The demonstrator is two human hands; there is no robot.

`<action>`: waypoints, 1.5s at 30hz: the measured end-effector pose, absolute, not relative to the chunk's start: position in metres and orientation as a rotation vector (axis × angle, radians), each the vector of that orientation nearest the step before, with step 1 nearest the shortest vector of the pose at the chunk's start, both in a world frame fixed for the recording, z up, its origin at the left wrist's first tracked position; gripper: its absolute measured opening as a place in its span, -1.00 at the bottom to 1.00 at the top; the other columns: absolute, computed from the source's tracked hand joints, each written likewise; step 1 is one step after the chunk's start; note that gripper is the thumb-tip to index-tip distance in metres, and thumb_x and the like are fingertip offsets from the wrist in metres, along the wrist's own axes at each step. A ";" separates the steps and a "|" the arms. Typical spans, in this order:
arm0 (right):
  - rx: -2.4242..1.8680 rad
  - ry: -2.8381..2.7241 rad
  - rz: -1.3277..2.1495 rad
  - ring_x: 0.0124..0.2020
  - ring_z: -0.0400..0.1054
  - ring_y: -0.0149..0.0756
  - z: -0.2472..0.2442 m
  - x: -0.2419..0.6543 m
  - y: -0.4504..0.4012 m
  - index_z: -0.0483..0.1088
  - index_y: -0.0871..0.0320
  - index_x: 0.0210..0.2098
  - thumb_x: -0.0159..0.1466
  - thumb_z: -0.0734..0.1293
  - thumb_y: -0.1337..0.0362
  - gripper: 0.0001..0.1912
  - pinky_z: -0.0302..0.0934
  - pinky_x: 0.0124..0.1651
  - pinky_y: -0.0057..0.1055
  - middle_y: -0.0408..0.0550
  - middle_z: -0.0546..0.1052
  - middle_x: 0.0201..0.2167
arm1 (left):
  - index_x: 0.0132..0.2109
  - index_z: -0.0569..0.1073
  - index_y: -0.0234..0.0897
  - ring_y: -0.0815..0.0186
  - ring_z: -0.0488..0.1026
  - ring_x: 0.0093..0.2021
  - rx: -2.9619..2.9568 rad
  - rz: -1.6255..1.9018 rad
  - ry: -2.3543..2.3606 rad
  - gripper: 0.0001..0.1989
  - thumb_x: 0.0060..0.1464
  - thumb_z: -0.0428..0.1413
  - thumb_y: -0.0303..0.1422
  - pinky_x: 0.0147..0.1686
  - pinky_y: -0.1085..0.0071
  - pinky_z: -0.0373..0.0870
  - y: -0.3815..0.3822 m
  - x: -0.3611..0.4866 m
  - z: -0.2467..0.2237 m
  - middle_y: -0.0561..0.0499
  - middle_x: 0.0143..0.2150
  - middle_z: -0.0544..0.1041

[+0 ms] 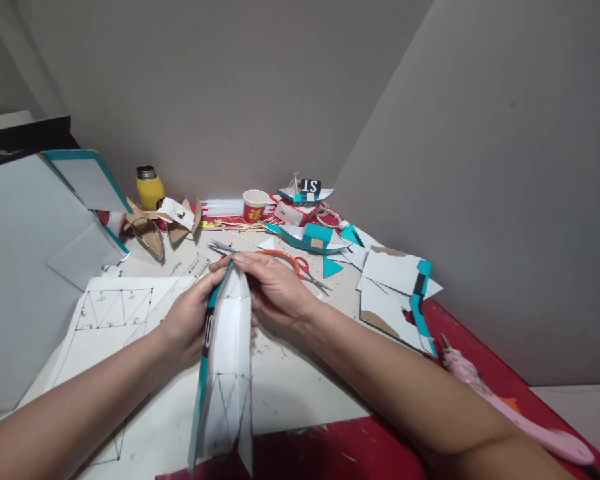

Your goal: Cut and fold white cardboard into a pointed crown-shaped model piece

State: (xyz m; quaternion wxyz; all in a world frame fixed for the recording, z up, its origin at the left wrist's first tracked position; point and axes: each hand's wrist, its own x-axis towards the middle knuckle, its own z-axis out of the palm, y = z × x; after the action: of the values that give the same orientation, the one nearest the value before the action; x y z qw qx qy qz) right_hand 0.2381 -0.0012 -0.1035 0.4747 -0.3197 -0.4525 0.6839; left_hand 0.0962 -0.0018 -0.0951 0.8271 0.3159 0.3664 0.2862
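Between my hands is a folded cardboard boat hull (233,340), white inside with pencil lines and teal and black outside. Its sides are bent up, and its near end spreads apart. My left hand (193,320) is closed around the hull's left side. My right hand (277,287) wraps its right side, thumb and fingers pinching the far tip, where the two sides meet. Just beyond the fingertips, orange-handled scissors (280,255) lie partly hidden. A red-handled pair of scissors (313,277) and a clear ruler (195,270) rest close by.
Finished-looking cardboard boats (313,239) stand at the back near a paper cup (255,207) and yellow bottle (150,189). Cardboard offcuts (390,273) and a pink glue gun (525,420) lie right. Left are a drawn paper sheet (115,307) and a large white board (25,267).
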 end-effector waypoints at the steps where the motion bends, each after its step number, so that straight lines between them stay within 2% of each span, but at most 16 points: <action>1: -0.791 -1.107 1.670 -0.78 0.15 -0.40 -0.103 0.238 -0.002 0.51 0.15 -0.15 0.27 0.29 0.12 -0.71 0.12 -0.78 -0.52 -0.26 0.29 -0.79 | -0.37 0.53 -0.33 0.08 0.52 -0.58 0.664 0.601 0.778 -0.64 0.16 -0.02 -0.17 -0.52 0.22 0.50 -0.002 0.096 -0.095 -0.17 -0.56 0.57; 6: -0.837 -1.078 1.653 -0.81 0.08 -0.49 -0.104 0.237 -0.002 0.52 0.17 -0.15 0.25 0.31 0.12 -0.71 -0.01 -0.81 -0.58 -0.26 0.33 -0.74 | -0.35 0.54 -0.35 0.11 0.53 -0.58 0.628 0.651 0.750 -0.65 0.18 -0.05 -0.24 -0.53 0.23 0.51 -0.004 0.098 -0.093 -0.19 -0.50 0.59; 12: -0.866 -1.117 1.574 -0.71 0.20 -0.37 -0.111 0.234 -0.001 0.54 0.13 -0.15 0.26 0.30 0.11 -0.71 0.20 -0.64 -0.45 -0.21 0.33 -0.74 | -0.35 0.49 -0.34 0.12 0.46 -0.70 0.589 0.660 0.871 -0.68 0.18 -0.06 -0.25 -0.69 0.28 0.43 -0.006 0.102 -0.087 -0.12 -0.65 0.51; 16: -0.886 -1.127 1.538 -0.67 0.22 -0.35 -0.115 0.231 0.000 0.55 0.12 -0.18 0.24 0.32 0.09 -0.70 0.24 -0.55 -0.40 -0.21 0.33 -0.73 | -0.24 0.49 -0.31 0.18 0.43 -0.75 0.521 0.746 0.886 -0.79 0.16 0.01 -0.30 -0.72 0.31 0.41 -0.007 0.104 -0.089 -0.02 -0.62 0.53; 20: -0.965 -1.125 1.432 -0.60 0.25 -0.34 -0.118 0.228 0.001 0.54 0.13 -0.17 0.24 0.33 0.02 -0.65 0.27 -0.48 -0.39 -0.22 0.31 -0.70 | -0.21 0.50 -0.33 0.27 0.44 -0.72 0.475 0.806 0.871 -0.80 0.18 0.00 -0.36 -0.70 0.41 0.40 -0.006 0.104 -0.091 0.00 -0.60 0.55; 23: -0.977 -1.171 1.338 -0.50 0.32 -0.33 -0.116 0.228 0.001 0.52 0.14 -0.15 0.27 0.29 -0.01 -0.62 0.27 -0.44 -0.41 -0.15 0.43 -0.56 | -0.26 0.52 -0.37 0.26 0.44 -0.72 0.522 0.819 0.845 -0.74 0.20 -0.04 -0.35 -0.71 0.41 0.40 0.002 0.099 -0.088 -0.04 -0.60 0.54; 26: -0.976 -1.172 1.239 -0.28 0.42 -0.28 -0.112 0.230 0.001 0.46 0.13 -0.05 0.29 0.28 0.04 -0.63 0.33 -0.27 -0.37 -0.03 0.55 -0.26 | -0.32 0.52 -0.37 0.25 0.47 -0.68 0.579 0.943 0.822 -0.71 0.20 -0.08 -0.38 -0.70 0.42 0.41 0.016 0.090 -0.082 -0.06 -0.60 0.54; 28: -0.976 -1.191 1.116 -0.17 0.44 -0.26 -0.111 0.231 -0.001 0.43 0.13 0.00 0.30 0.28 0.09 -0.65 0.35 -0.16 -0.32 0.02 0.56 -0.14 | -0.35 0.50 -0.35 0.23 0.51 -0.63 0.572 1.036 0.821 -0.71 0.18 -0.08 -0.39 -0.65 0.40 0.45 0.028 0.083 -0.078 -0.08 -0.57 0.56; 33: -0.855 -1.436 0.631 -0.19 0.47 -0.25 -0.112 0.233 -0.011 0.45 0.09 -0.07 0.29 0.27 0.31 -0.76 0.37 -0.09 -0.22 0.00 0.57 -0.16 | -0.43 0.47 -0.36 0.22 0.47 -0.66 0.436 1.146 0.869 -0.69 0.16 -0.08 -0.36 -0.64 0.36 0.45 0.051 0.066 -0.073 -0.11 -0.61 0.52; 38: -0.542 -1.851 0.118 -0.07 0.42 -0.15 -0.110 0.234 -0.021 0.34 0.01 0.13 0.17 0.26 0.53 -0.44 0.36 -0.07 -0.13 0.04 0.51 -0.08 | -0.43 0.46 -0.36 0.24 0.45 -0.68 0.415 1.220 0.849 -0.71 0.14 -0.08 -0.36 -0.63 0.38 0.43 0.062 0.055 -0.069 -0.08 -0.65 0.49; 42: -0.506 -1.976 0.077 -0.08 0.40 -0.09 -0.112 0.230 -0.024 0.16 0.05 0.27 0.18 0.37 0.38 -0.31 0.37 -0.10 -0.10 0.10 0.49 -0.05 | -0.38 0.49 -0.34 0.25 0.45 -0.64 0.438 1.303 0.784 -0.72 0.14 -0.07 -0.35 -0.55 0.38 0.44 0.063 0.050 -0.064 -0.07 -0.63 0.51; 45: -0.592 -1.965 0.155 -0.15 0.39 -0.11 -0.118 0.225 -0.026 0.14 0.11 0.27 0.19 0.41 0.27 -0.30 0.37 -0.14 -0.13 0.12 0.48 -0.09 | -0.34 0.50 -0.33 0.23 0.48 -0.59 0.469 1.363 0.755 -0.71 0.16 -0.09 -0.34 -0.50 0.35 0.45 0.063 0.048 -0.062 -0.07 -0.59 0.53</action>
State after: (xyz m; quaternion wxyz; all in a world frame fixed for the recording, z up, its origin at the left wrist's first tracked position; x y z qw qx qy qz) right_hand 0.2255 -0.0255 -0.1184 0.5157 -0.2466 -0.8179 0.0646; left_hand 0.0478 0.0629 -0.0620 0.6871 0.2093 0.3371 0.6086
